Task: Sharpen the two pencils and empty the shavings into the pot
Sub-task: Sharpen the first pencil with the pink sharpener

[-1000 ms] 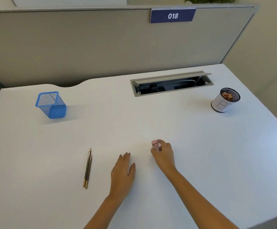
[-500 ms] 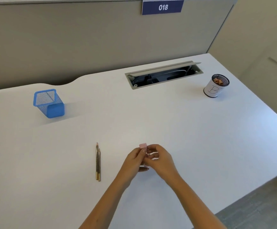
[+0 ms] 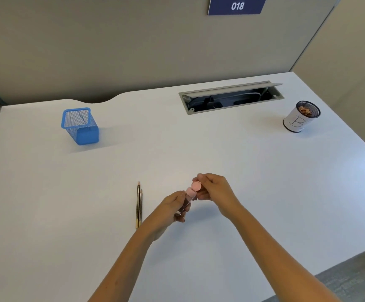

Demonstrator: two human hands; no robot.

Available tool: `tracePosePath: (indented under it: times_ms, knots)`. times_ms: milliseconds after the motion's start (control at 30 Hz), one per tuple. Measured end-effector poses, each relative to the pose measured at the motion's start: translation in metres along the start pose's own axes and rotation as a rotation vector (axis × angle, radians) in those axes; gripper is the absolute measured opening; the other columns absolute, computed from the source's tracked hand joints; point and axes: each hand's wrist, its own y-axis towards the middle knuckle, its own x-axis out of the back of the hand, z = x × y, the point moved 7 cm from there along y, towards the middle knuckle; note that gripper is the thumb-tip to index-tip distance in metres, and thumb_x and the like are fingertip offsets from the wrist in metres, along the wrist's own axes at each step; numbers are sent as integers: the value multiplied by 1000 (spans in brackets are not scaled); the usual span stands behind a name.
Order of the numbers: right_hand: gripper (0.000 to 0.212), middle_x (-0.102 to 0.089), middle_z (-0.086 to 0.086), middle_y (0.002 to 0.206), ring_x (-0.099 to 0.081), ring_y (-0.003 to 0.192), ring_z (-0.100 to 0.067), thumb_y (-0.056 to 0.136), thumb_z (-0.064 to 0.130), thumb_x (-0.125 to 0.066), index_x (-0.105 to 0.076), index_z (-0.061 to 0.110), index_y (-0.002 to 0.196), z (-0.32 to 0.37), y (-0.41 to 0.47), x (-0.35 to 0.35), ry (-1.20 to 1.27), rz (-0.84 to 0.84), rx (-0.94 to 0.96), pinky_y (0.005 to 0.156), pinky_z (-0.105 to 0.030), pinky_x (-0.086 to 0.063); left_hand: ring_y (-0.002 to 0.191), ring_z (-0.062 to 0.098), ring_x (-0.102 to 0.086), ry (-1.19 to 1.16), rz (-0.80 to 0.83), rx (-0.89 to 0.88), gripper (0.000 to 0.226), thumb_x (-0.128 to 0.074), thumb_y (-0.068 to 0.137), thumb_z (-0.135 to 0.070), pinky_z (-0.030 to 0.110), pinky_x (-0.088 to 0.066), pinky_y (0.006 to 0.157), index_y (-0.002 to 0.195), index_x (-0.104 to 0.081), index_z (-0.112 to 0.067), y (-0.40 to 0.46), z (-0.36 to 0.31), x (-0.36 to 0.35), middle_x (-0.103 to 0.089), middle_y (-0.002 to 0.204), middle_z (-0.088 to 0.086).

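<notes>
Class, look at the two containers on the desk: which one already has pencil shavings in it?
The white pot marked B at the right, with brown shavings showing inside its dark rim. The blue mesh holder at the left shows none.

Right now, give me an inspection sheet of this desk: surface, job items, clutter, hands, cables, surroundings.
Surface: white desk, clean.
Job's things: two pencils lying side by side; pink sharpener held above the desk; white pot far right, shavings inside.
Clutter: blue mesh holder far left.
Hands: left hand grips the sharpener body; right hand fingers pinch its round cap.
Cables: dark ones in the open desk hatch.
Surroundings: grey partition, sign 018.
</notes>
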Motion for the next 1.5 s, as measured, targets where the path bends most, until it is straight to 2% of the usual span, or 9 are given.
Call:
tracePosePath:
  times_ms: [133, 333, 500, 667, 900, 1300, 1367, 1433, 1500]
  knots:
    - [25, -71, -9, 92, -65, 83, -21, 98, 21, -44, -65, 7, 98, -12, 15, -42, -253, -172, 94, 78, -32, -54, 54, 11, -37, -86, -493, -56, 38, -33, 104, -33, 23, -30, 51, 105, -62, -9, -2, -5, 64, -50, 69, -1]
    - [37, -41, -20, 146, -38, 134, -36, 96, 19, -47, -51, 3, 129, -20, 1, -172, -907, 136, 682, 108, -46, -36, 61, 13, -43, -87, -840, -152, 32, -33, 103, -34, 24, -36, 56, 102, -58, -14, -16, -24, 151, -53, 78, 2]
    - [51, -13, -14, 159, -10, 146, -35, 100, 22, -33, -26, -1, 144, -44, -1, -206, -1091, 283, 694, 118, -48, -13, 61, 14, -47, 14, -796, -136, 32, -33, 103, -36, 27, -38, 58, 94, -57, -17, -10, -24, 162, -57, 78, 2]
    - [49, -40, -15, 148, -43, 134, -33, 93, 20, -29, -45, 1, 135, -60, 17, -147, -1134, 144, 640, 106, -46, -41, 60, 15, -48, 18, -724, -73, 32, -34, 103, -35, 27, -37, 56, 88, -57, -18, 2, -16, 137, -60, 78, 2]
    - [56, -31, -19, 151, -35, 137, -36, 101, 29, -15, -41, -4, 137, -68, 41, 16, -1132, -112, 442, 111, -45, -31, 58, 16, -48, 28, -528, -46, 28, -37, 103, -29, 26, -34, 55, 87, -58, -20, 33, -10, 66, -60, 81, 4]
    - [60, -25, -16, 154, -32, 139, -37, 95, 33, -22, -36, -4, 140, -69, 66, 142, -1163, -32, 356, 110, -51, -35, 61, 12, -52, 166, -304, 13, 31, -37, 101, -44, 23, -40, 57, 96, -58, -21, 96, -9, -72, -60, 82, -1]
    - [65, -16, -11, 158, -22, 144, -30, 95, 41, -23, -25, 2, 146, -67, 66, 148, -1106, -40, 364, 117, -42, -25, 62, 11, -52, 186, -286, 9, 35, -36, 100, -46, 21, -40, 57, 100, -58, -18, 105, -12, -89, -59, 83, -1]
    - [65, -18, -7, 158, -20, 145, -24, 97, 44, -35, -20, 8, 149, -63, 64, 160, -939, -112, 296, 116, -35, -19, 63, 11, -51, 194, -292, 3, 33, -35, 100, -46, 22, -41, 58, 99, -57, -22, 113, -16, -102, -59, 84, -1]
    - [61, -38, -11, 146, -38, 133, -27, 94, 42, -50, -36, 6, 140, -58, 61, 178, -807, -281, 259, 110, -39, -32, 63, 11, -52, 186, -305, 0, 27, -34, 100, -46, 24, -42, 59, 94, -54, -29, 121, -20, -111, -59, 83, -2]
